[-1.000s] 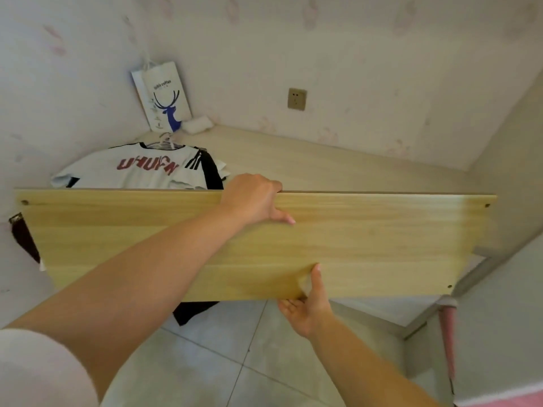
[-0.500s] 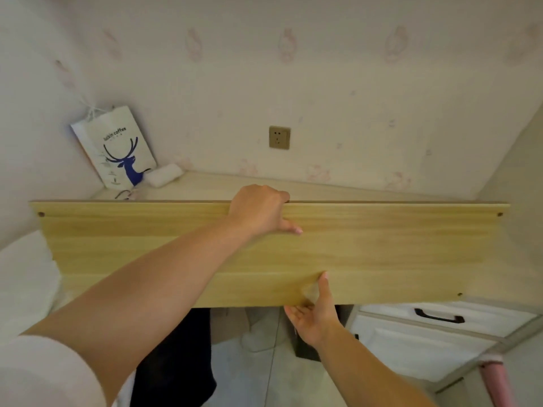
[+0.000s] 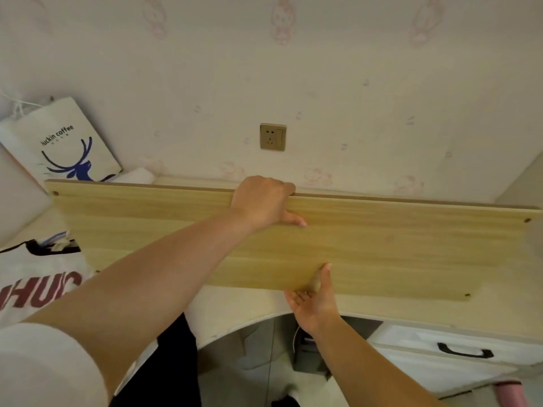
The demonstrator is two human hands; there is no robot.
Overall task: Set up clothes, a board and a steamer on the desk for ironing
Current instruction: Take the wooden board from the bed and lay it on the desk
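Desk [image 3: 249,306]: both hands [image 3: 264,204] gripping board [image 3: 396,245].

two hands hold a wooden board [image 3: 382,248] over the desk [image 3: 244,306].
left hand [image 3: 264,201] grips its far edge, right hand [image 3: 316,301] its near edge.

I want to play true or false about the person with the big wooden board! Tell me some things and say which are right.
1. Both hands hold the wooden board. True: the left hand grips its far edge, the right hand its near edge.
2. The paper bag shows a red cat. False: it shows a blue deer.
3. A wall socket sits above the desk. True.
4. The shirt lies right of the board. False: it lies to the left.
5. The drawer under the desk has a dark handle. True.
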